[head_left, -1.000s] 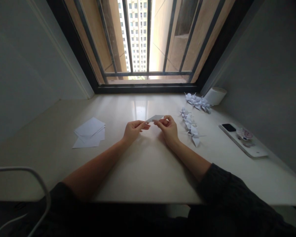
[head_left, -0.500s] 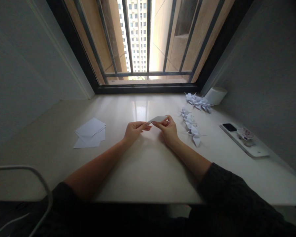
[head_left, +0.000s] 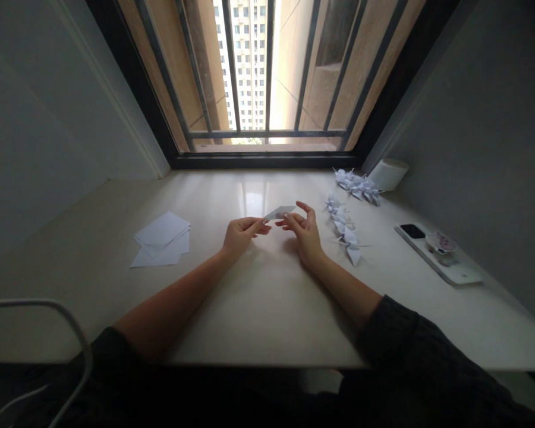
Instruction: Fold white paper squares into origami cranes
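Observation:
A small folded piece of paper [head_left: 280,211] is held up above the table, between my two hands. My left hand [head_left: 244,233] pinches its left end between thumb and fingers. At its right part, my right hand [head_left: 304,230] grips the lower edge with thumb and middle fingers, while the index finger is lifted away. Just right of my right hand lies a row of white folded paper cranes [head_left: 344,229]. To the left of my left hand rests a small stack of white paper sheets [head_left: 161,233].
More paper cranes [head_left: 357,185] are heaped at the back right, beside a white roll [head_left: 387,175] lying tilted. A phone [head_left: 441,255] with a round grip on its back lies at the right. A white cable [head_left: 78,333] curves through the lower left. The barred window [head_left: 267,159] stands behind the table.
My right index finger has lifted off the paper's right end, and the right thumb has shifted along its edge. My left hand keeps its pinch, moved slightly left.

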`<state>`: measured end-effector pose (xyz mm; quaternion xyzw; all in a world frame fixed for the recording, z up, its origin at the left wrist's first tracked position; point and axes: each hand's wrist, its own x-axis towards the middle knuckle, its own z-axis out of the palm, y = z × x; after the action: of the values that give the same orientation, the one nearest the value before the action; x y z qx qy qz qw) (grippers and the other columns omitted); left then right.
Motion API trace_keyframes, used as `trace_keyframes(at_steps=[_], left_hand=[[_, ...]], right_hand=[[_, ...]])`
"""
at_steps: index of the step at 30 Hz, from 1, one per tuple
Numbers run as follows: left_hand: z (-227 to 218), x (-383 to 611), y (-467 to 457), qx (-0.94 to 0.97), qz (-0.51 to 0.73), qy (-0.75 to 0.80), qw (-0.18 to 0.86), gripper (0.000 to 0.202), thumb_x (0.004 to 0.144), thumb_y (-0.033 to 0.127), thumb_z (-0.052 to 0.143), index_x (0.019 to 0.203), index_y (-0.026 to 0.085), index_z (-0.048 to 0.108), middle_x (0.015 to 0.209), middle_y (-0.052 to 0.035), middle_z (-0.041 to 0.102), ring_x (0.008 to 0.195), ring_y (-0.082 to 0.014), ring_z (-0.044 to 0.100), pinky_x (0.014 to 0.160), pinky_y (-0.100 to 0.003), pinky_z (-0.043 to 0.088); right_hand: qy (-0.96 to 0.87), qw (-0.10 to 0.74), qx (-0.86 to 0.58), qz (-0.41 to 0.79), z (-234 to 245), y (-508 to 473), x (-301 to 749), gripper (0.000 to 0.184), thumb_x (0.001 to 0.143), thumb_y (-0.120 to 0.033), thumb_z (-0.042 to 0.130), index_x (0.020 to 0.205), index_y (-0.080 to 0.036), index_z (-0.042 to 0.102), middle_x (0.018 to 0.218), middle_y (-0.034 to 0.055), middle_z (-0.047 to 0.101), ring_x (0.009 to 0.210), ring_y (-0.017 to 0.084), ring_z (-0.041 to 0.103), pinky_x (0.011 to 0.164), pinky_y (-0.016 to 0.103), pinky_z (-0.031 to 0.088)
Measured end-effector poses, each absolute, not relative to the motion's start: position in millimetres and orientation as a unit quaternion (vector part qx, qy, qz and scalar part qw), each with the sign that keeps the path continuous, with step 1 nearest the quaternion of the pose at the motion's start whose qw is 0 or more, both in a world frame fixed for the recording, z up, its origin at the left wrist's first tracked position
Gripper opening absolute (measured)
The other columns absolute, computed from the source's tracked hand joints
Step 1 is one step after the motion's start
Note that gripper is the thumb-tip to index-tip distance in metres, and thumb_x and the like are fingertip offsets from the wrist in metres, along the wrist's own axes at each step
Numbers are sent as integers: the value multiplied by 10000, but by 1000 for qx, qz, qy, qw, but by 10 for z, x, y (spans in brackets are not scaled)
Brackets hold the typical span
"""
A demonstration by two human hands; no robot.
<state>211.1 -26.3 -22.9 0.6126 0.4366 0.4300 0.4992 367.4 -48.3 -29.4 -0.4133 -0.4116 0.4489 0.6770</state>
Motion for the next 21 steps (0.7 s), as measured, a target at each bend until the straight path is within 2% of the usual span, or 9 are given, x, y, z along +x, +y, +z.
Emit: trace_keyframes(at_steps=[2, 6, 8, 11, 21], left_hand=[[-211, 2118, -276, 619, 426, 432, 500, 377, 733, 500, 608, 868, 160, 697, 839, -90, 726, 758, -201, 681, 654, -286, 475], [-180, 2129, -301, 632, 411, 423, 503, 364, 721, 498, 620, 843, 166, 705, 856, -84, 726, 782, -204, 678, 667, -291, 487], [-182, 2125, -298, 634, 406, 418, 509, 361, 722, 490, 623, 858, 166, 707, 853, -85, 726, 784, -203, 679, 674, -292, 486], [-201, 2112, -277, 632, 400, 410, 522, 364, 732, 479, 618, 883, 160, 708, 857, -94, 725, 782, -206, 682, 682, -296, 482], [-171, 2123, -307, 624, 398, 411, 533, 357, 747, 443, 594, 896, 138, 703, 842, -110, 724, 741, -213, 687, 665, -308, 485]], right_hand=[[-424, 652, -433, 456, -304, -478, 3675, 592, 607, -416, 743, 1105, -216, 494, 743, -23, 684, 667, 145, 643, 633, 269, 460], [-451, 612, -465, 454, -343, -463, 3675, 340, 587, -429, 752, 819, -188, 695, 752, 19, 707, 703, 164, 629, 667, 299, 478], [-442, 621, -462, 454, -358, -456, 3679, 279, 586, -423, 757, 741, -194, 717, 751, 24, 713, 733, 176, 632, 706, 314, 481], [-430, 629, -449, 467, -371, -442, 3686, 250, 593, -416, 759, 720, -202, 729, 741, 22, 715, 739, 172, 629, 746, 321, 471], [-431, 641, -443, 455, -354, -450, 3682, 254, 602, -449, 743, 657, -202, 711, 710, 18, 699, 725, 175, 605, 744, 333, 462]])
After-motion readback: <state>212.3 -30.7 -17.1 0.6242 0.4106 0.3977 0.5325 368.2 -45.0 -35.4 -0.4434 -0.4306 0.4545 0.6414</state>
